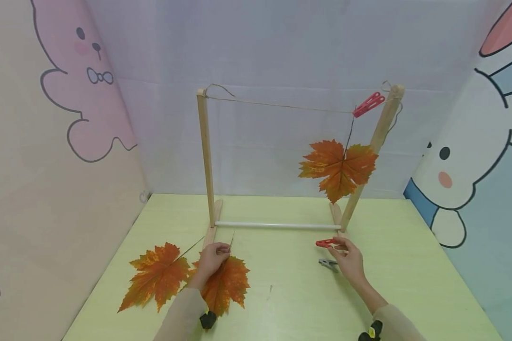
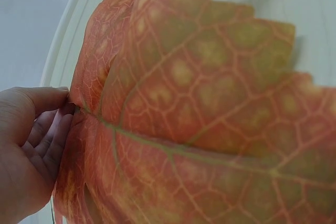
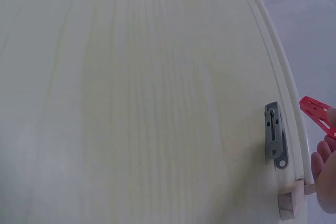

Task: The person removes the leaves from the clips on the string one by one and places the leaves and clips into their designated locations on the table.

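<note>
My left hand (image 1: 214, 259) pinches an orange maple leaf (image 1: 232, 284) near the base of its stem; in the left wrist view the leaf (image 2: 173, 119) fills most of the picture. Between the fingertips of my right hand (image 1: 349, 261) is a red clothespin (image 1: 324, 243), held above the table; it also shows at the edge of the right wrist view. Just below that hand a grey clothespin (image 1: 328, 265) lies on the table. A second maple leaf (image 1: 158, 274) lies left of my left hand. From the string (image 1: 281, 105) another leaf (image 1: 340, 166) hangs by a red clothespin (image 1: 368, 104).
A wooden frame stands on the pale table (image 1: 290, 303), with a left post (image 1: 206, 161), a right post (image 1: 377, 130) and a white rod (image 1: 277, 225) low between them. Side feet extend under the posts. Cartoon-printed cloth walls surround the table.
</note>
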A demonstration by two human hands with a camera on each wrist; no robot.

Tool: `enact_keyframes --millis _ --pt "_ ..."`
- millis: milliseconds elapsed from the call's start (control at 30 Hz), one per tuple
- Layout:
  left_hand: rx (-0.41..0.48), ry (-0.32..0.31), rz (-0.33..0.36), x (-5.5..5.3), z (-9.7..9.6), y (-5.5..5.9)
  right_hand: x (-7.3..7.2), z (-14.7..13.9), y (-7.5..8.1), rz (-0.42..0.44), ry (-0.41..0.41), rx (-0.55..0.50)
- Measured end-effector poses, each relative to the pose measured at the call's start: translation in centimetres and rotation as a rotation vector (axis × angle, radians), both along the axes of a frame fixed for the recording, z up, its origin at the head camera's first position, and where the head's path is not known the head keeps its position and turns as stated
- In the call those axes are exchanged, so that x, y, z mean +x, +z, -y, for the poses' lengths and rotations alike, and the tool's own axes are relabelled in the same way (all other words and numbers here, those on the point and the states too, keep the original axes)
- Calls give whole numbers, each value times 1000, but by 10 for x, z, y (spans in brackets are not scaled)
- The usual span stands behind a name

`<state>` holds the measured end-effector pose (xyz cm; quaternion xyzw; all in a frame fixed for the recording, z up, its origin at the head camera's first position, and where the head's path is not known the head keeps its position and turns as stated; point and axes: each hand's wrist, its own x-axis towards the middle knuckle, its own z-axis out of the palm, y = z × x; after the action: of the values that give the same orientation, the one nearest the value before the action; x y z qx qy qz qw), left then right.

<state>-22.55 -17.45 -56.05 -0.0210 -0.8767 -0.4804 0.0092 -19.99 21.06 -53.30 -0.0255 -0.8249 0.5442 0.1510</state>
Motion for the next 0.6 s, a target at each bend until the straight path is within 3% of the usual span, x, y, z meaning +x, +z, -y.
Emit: enact_keyframes --millis 200,400,600 --pt "2 9 -19 2 -3 2 -4 -2 -7 50 -5 39" --pt "4 21 8 3 -4 3 -7 -2 -16 107 -10 123" --pt "0 29 3 3 -4 0 -6 -2 -21 111 -6 198"
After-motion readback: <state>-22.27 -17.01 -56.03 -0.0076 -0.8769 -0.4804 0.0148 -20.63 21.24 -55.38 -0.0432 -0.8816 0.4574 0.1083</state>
